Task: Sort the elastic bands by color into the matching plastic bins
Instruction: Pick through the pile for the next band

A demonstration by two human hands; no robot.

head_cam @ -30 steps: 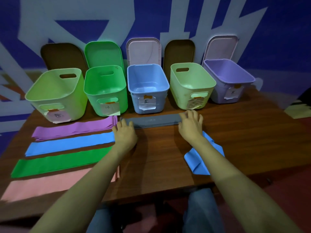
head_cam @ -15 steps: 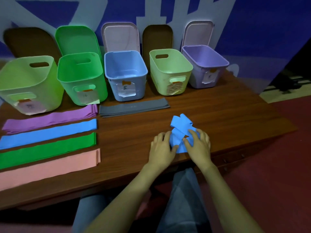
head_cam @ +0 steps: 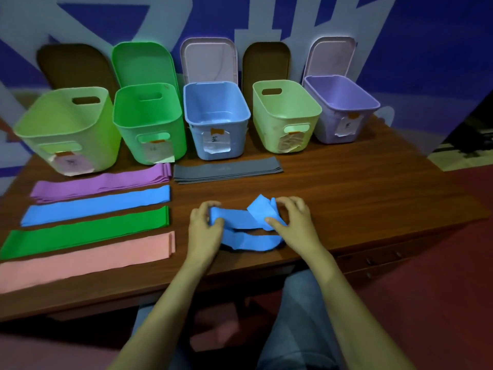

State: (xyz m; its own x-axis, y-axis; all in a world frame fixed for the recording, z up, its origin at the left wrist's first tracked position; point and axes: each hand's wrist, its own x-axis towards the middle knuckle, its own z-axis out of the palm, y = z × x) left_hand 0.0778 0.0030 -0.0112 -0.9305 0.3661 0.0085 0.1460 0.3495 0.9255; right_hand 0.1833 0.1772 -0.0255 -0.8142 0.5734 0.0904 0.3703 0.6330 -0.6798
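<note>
Near the desk's [head_cam: 360, 188] front edge, ctr of view, both hands work on a crumpled blue band [head_cam: 248, 240]. The left hand [head_cam: 204, 228] has its grip closed on the band's left end, thumb & fingers pinching the fold. The right hand [head_cam: 296, 222] has its grip curled round the bunched right end, thumb pressed on top, fingers arched over the back. Btwn the two hands one strip runs across w/ a twist; a lower loop of the same band lies on the desk just in front.

Left of the hands, 4 flat stacks lie in parallel rows, back to front: purple bands [head_cam: 101, 182], blue bands [head_cam: 96, 205], green bands [head_cam: 85, 232], pink bands [head_cam: 88, 259]. Grey bands [head_cam: 226, 170] lie flat further back, just in front of the blue bin [head_cam: 197, 140], apart from the hands.

Along the back of the desk stands a row of 5 open bins, left to right: light-green bin [head_cam: 106, 145], green bin [head_cam: 128, 140], the blue one, pale-green bin [head_cam: 266, 134], purple bin [head_cam: 325, 126]. Each has a paper label [head_cam: 216, 141] on its front wall; writing too small to read. Lids [head_cam: 208, 60] stand upright behind the bins, vs. the wall. None of the blue band is inside the blue bin's rim; it sits well forward of it, on the desk.
</note>
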